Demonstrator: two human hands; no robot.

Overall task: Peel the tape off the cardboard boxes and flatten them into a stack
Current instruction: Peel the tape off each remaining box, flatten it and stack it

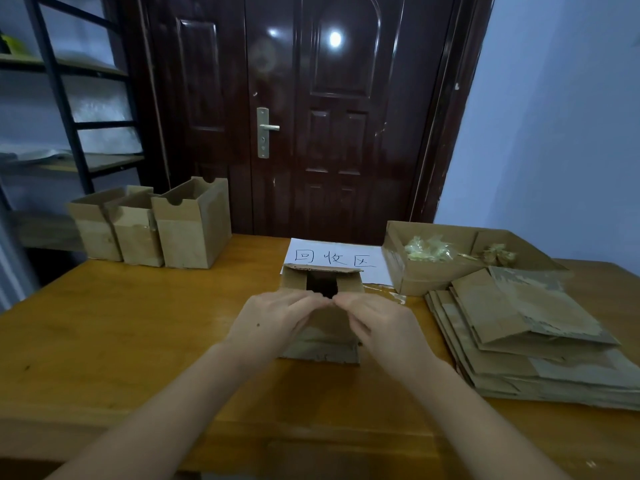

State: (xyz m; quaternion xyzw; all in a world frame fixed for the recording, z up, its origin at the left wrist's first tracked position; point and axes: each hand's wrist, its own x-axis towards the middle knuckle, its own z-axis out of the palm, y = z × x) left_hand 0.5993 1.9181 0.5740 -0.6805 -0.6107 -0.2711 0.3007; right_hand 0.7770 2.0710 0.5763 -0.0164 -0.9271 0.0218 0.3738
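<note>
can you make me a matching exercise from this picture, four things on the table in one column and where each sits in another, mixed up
Things:
1. three upright boxes
2. flattened stack
3. open tray box with tape scraps
4. box in both hands

Places:
A. table's far left
B. centre, in front of the paper sign
C. near right
D. far right, behind the flattened stack

Pairs: 1-A, 2-C, 3-D, 4-B

The left hand and right hand hold the centre box at its top edge.
</note>
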